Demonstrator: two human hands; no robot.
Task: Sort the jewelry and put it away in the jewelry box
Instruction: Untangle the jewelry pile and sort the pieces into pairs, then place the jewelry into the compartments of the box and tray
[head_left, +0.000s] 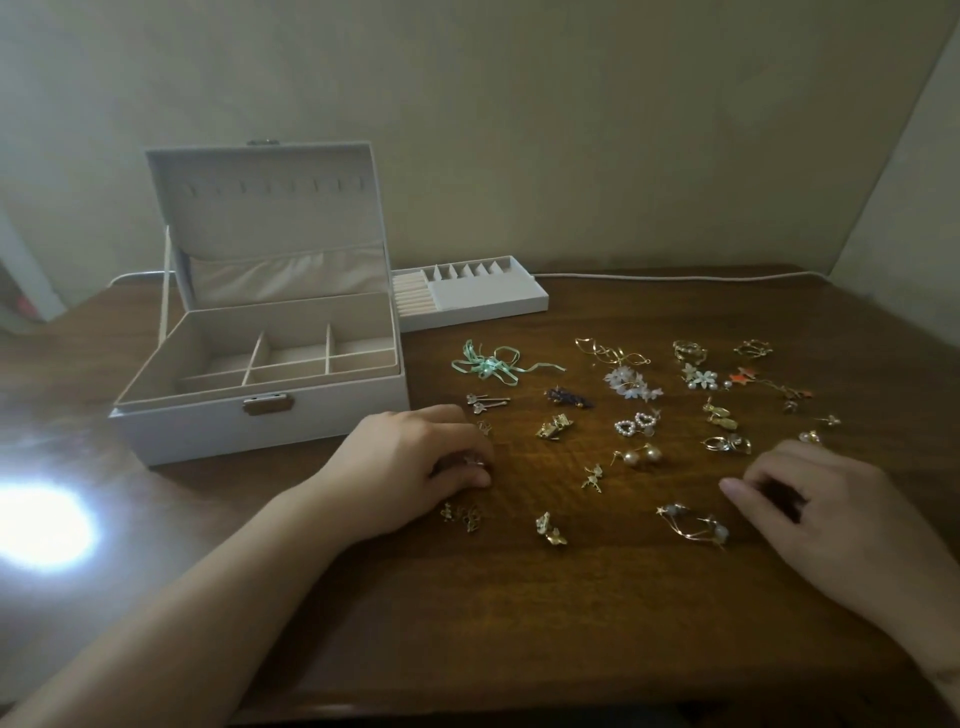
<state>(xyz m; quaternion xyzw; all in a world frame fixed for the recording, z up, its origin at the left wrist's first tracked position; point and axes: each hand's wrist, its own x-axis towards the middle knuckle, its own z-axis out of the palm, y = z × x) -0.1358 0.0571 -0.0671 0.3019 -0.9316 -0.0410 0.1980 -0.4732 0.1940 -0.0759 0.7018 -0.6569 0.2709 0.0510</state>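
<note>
Left hand (415, 457): palm down on the table (571, 623), fingers curled, tips pinching a small metallic piece (474, 460), too small to identify. Right hand (826, 499): palm down near the right edge, fingers loosely bent, thumb extended left; appears to hold nothing, though fingertips are partly in shadow. Between and beyond the hands, jewelry lies in loose pairs: pearl studs (640, 455), pearl heart earrings (635, 424), gold hoops with pale beads (696, 522) just left of the right thumb, white flower pieces (631, 383), gold rings (690, 351) farther right, a green ribbon bow (491, 365) toward the far left of the spread. Jewelry box (260, 410) sits left of the spread, lid up and leaning back, latch facing near; long axis runs left-right, slightly angled. Its lower compartments look empty. Removable tray (472, 296) lies behind the box's right end, long axis also left-right; ring rolls and small cells appear unfilled. Judgement: pairing looks largely done, storing not begun; nearly everything is left to put away. White cable (675, 276) runs along the far table edge. Bright glare patch (41, 530) at near left.
</note>
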